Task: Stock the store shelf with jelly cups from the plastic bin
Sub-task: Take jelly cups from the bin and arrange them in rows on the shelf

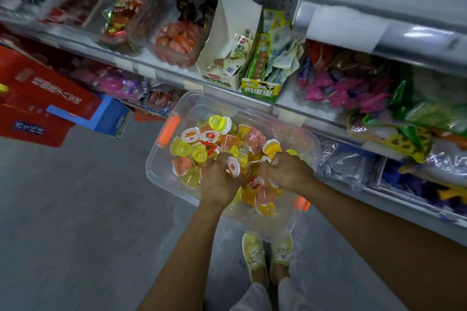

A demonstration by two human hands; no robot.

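**Both hands in the bin, shelf waiting at twelve o'clock**

We see the jelly cups (199,151) heaped in the clear plastic bin (192,98), which sits on the floor (75,209) right against the foot of the store shelf (177,76). The bin's long axis, marked by its orange handles (168,131), runs from ten o'clock to four o'clock, roughly parallel to the shelf edge.

Both hands are down in the near half of the heap. The left hand (221,179) has its fingers curled round a clutch of cups, a white-lidded cup (233,166) showing between them. The right hand (289,171), just beside it at three o'clock, is curled the same way into the pile. We take it to be gripping cups too, though its fingertips are buried.

From the hands the shelf lies at twelve to one o'clock, beyond the far rim. We judge the right hand nearer that edge, so it has the shorter lift. The carry goes up and across the bin's short side, and loosely held cups may spill.
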